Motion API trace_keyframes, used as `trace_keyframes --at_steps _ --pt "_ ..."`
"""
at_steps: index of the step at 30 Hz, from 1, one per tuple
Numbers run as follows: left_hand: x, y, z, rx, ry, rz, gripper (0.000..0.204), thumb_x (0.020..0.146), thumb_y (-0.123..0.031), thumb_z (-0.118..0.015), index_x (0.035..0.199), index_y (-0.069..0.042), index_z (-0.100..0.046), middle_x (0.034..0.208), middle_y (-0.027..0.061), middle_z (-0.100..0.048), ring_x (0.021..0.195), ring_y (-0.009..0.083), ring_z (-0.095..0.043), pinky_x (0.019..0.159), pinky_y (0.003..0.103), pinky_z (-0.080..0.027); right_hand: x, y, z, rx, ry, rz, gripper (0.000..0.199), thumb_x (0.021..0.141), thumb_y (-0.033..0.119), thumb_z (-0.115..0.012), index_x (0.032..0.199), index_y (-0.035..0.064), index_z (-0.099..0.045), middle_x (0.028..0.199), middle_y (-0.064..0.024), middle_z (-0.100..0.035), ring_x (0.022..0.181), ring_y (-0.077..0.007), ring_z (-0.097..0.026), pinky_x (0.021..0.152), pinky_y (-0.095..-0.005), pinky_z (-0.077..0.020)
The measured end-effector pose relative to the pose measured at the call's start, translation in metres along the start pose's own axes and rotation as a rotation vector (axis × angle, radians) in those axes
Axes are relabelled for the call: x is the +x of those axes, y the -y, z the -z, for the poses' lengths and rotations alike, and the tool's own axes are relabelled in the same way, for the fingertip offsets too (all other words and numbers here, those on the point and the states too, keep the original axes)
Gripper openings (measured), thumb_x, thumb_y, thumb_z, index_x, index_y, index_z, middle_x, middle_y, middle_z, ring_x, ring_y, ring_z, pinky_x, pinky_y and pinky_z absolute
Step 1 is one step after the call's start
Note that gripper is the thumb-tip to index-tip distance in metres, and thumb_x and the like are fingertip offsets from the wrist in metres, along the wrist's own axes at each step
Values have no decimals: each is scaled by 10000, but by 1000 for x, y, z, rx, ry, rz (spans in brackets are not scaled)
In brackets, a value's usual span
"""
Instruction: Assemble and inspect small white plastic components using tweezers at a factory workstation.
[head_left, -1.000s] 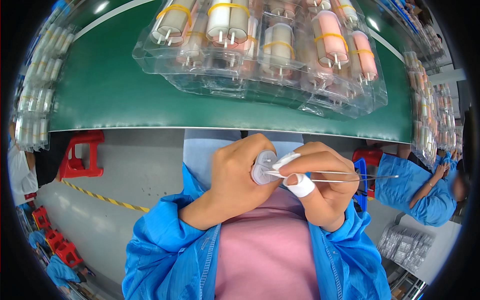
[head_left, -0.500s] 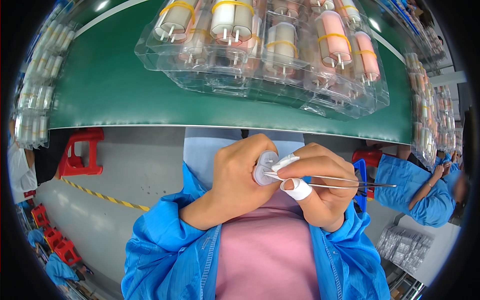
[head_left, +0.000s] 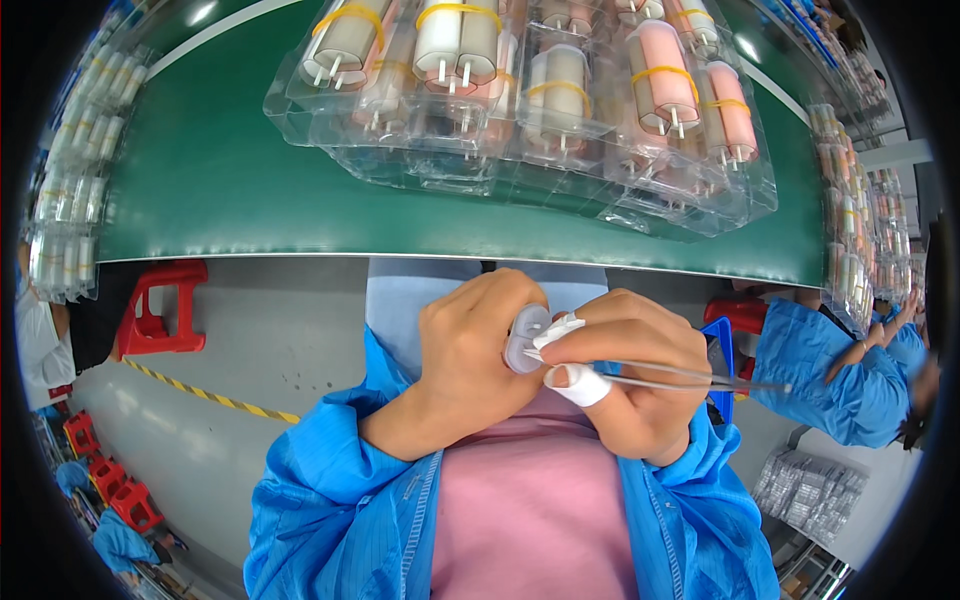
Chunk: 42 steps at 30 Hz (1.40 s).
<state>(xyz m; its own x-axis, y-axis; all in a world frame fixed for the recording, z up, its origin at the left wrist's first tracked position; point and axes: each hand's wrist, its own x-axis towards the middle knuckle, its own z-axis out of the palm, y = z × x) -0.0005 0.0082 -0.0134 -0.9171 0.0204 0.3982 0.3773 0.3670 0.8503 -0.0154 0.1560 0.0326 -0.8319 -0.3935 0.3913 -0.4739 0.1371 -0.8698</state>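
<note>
My left hand point(head_left: 470, 345) is closed around a small part whose pale, translucent round end point(head_left: 527, 338) shows past the fingers; the rest of it is hidden in the fist. Between thumb and fingers, my right hand point(head_left: 630, 365) pinches a pair of metal tweezers point(head_left: 680, 372), their tips at the face of the round end. White tape wraps the thumb and a finger of this hand. Both hands are above my lap, in front of the table's near edge.
On the green table point(head_left: 230, 190), stacked clear plastic trays point(head_left: 430, 160) hold paired white, grey and pink cylinders with yellow bands. A red stool point(head_left: 165, 310) stands at left. A co-worker in blue point(head_left: 815, 370) sits at right, near a blue bin point(head_left: 720, 365).
The tweezers and my right fingers have shifted slightly left, closer to the round end. My left hand has turned a little, tilting the round end. The co-worker at right has moved their arms.
</note>
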Motion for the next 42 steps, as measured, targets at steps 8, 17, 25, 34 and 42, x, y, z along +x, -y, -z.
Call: trace_keyframes --at_steps 8,17,25,34,42 --pt "-4 -3 0 -156 45 90 239 595 -41 -753 723 -54 -552 638 94 -560 537 272 -570 470 349 -426 -2 -8 7 39 -42 21 159 716 37 -721 872 11 -701 826 -121 -687 724 -218 -665 638 -292 -526" --pt "-5 -3 1 -160 52 73 244 622 -68 -773 725 -45 -554 639 93 -561 531 265 -570 465 342 -424 -1 -7 6 20 -41 16 157 710 46 -727 863 16 -708 817 -119 -685 719 -223 -670 625 -285 -529" --pt "-4 -3 3 -136 56 47 248 621 -71 -777 728 -47 -554 640 90 -564 529 261 -569 462 341 -424 -1 -4 4 10 -58 1 143 709 53 -733 846 19 -712 809 -120 -681 711 -216 -670 612 -276 -525" --pt "-4 -4 2 -160 66 76 231 615 -37 -755 727 -43 -554 642 95 -567 539 261 -575 465 338 -428 -2 -6 5 13 -59 2 113 717 46 -725 826 20 -707 786 -115 -682 684 -213 -669 597 -272 -525" --pt "-4 -3 -1 -141 57 83 226 628 -51 -759 729 -44 -557 638 102 -571 539 265 -583 466 341 -432 -1 -7 6 -40 -51 22 129 714 39 -718 841 21 -705 786 -118 -683 692 -219 -672 608 -281 -529"
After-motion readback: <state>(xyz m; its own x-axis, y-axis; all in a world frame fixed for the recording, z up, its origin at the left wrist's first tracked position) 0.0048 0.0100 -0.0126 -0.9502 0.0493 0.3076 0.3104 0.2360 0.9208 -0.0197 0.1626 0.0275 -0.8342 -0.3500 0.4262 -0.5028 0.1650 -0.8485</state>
